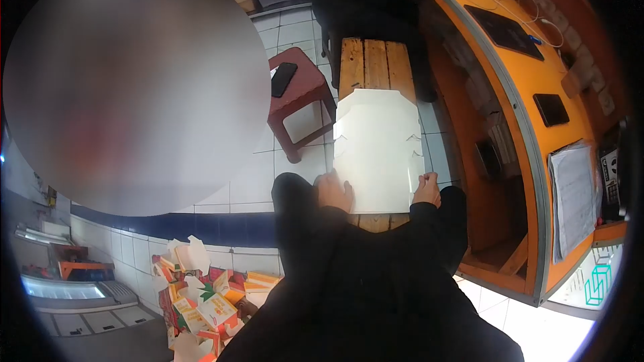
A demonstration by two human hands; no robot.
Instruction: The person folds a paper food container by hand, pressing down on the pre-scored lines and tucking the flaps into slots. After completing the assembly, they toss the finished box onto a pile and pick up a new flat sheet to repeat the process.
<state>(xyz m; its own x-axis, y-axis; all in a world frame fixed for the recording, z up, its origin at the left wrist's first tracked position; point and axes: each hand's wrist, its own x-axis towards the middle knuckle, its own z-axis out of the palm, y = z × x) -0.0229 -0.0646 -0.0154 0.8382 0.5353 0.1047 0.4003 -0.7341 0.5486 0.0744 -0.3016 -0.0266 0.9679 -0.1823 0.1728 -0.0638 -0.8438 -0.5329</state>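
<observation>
A flat white die-cut cardboard box blank (377, 141) lies on a wooden plank bench (374, 60) between my knees. Notches and tabs show along its two long sides, and its far corners are cut at an angle. My left hand (334, 191) is at the near left edge of the blank, its fingers bent over the border. At the near right edge, my right hand (426, 190) pinches the border between thumb and fingers.
A maroon plastic stool (302, 97) with a black phone (284, 79) stands to the left. On the right runs an orange counter (516, 127) with a tablet (503, 31) and papers (573, 194). Printed boxes (215, 308) are heaped at lower left. A person in black (365, 0) sits beyond the bench.
</observation>
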